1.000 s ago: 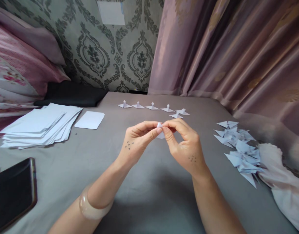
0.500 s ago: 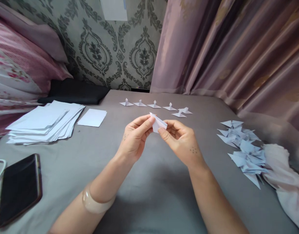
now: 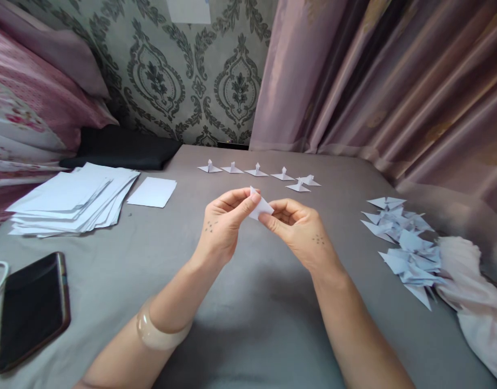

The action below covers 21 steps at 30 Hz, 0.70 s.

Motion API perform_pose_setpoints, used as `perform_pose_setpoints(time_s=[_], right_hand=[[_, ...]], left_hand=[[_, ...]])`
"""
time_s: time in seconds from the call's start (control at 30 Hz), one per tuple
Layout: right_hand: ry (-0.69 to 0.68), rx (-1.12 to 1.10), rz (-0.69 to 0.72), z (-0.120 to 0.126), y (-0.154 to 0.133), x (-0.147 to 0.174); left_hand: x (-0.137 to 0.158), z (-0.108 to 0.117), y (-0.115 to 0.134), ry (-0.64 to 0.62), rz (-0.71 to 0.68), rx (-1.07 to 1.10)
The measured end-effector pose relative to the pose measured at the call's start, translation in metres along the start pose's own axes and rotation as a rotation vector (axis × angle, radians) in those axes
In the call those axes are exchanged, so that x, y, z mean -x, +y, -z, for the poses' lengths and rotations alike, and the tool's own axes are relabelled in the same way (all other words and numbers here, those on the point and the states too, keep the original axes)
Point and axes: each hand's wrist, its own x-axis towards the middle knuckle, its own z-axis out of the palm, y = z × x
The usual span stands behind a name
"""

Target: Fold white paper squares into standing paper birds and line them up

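Observation:
A small folded piece of white paper [image 3: 261, 206] is held up between both hands over the grey cloth. My left hand [image 3: 228, 221] pinches its upper left corner between thumb and fingers. On the other side, my right hand [image 3: 297, 229] grips the lower right edge, thumb in front and fingers curled behind. Part of the paper is hidden by the thumbs. Just beyond the hands stand several folded paper cranes [image 3: 257, 170] in a loose row, with wings spread flat.
At left lie a stack of white paper sheets [image 3: 66, 202], a separate square sheet [image 3: 152, 192], a phone [image 3: 33, 310] and a black folded item [image 3: 122, 148]. To the right, a heap of folded paper cranes [image 3: 414, 256] rests beside a pale cloth [image 3: 467, 286]. Curtains [image 3: 354, 75] hang behind.
The folded paper has turned in my fingers: its open folded edge showed before, and a flatter face shows now. Both hands keep hold of it. The view has tilted slightly.

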Motion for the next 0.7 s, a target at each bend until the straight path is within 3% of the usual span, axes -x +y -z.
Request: perform_pose_setpoints(time_s=[0.17, 0.37, 0.43, 0.53, 0.7], right_hand=[[-0.06, 0.032, -0.068, 0.01, -0.001, -0.003], [-0.22, -0.03, -0.271, 0.018, 0.022, -0.018], [-0.163, -0.09, -0.341, 0.016, 0.034, -0.024], [-0.019, -0.234, -0.436, 0.011, 0.051, -0.031], [0.088, -0.325, -0.536, 0.006, 0.066, -0.037]], left_hand=[[-0.005, 0.006, -0.004, -0.04, 0.057, -0.054], [-0.02, 0.023, -0.019, -0.122, 0.232, -0.123], [-0.026, 0.029, -0.027, -0.145, 0.312, -0.094], [-0.031, 0.037, -0.036, -0.078, 0.422, -0.125], [-0.035, 0.048, -0.05, -0.072, 0.472, -0.236]])
